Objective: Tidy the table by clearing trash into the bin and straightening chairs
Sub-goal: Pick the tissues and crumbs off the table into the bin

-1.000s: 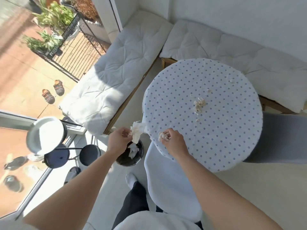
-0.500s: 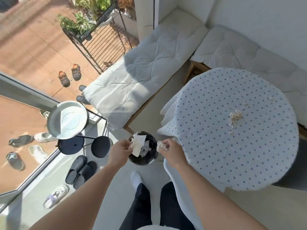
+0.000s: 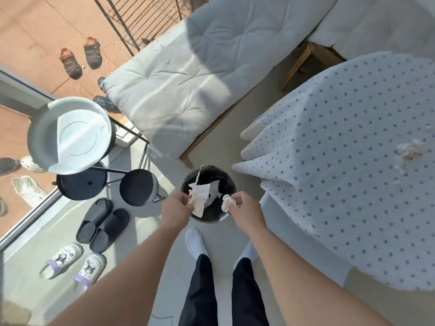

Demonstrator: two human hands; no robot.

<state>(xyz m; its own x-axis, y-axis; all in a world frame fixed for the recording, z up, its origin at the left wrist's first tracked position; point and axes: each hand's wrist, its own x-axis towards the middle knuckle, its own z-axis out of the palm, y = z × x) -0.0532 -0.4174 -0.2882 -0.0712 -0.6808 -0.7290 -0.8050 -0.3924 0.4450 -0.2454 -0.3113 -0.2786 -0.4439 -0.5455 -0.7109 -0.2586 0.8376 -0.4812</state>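
A flat white paper napkin [image 3: 199,198] is pinched in the left hand [image 3: 175,209] and a crumpled pale tissue wad [image 3: 227,203] is gripped in the right hand [image 3: 244,211], both held over the round black bin [image 3: 208,178]; if released off-centre, light paper could be carried past the rim; crumbly scraps [image 3: 408,149] are left on the dotted white tabletop [image 3: 341,161] beside the bin.

Both hands over black bin [image 3: 208,178] at frame center. L hand [image 3: 176,208] pinches a flat white tissue [image 3: 200,196]; R hand [image 3: 244,208] grips a crumpled wad [image 3: 226,203]. More paper already in bin. Table [image 3: 341,184] at right w/ dotted cloth, scraps [image 3: 408,150] near right edge. Slippers [image 3: 102,223] lower left.
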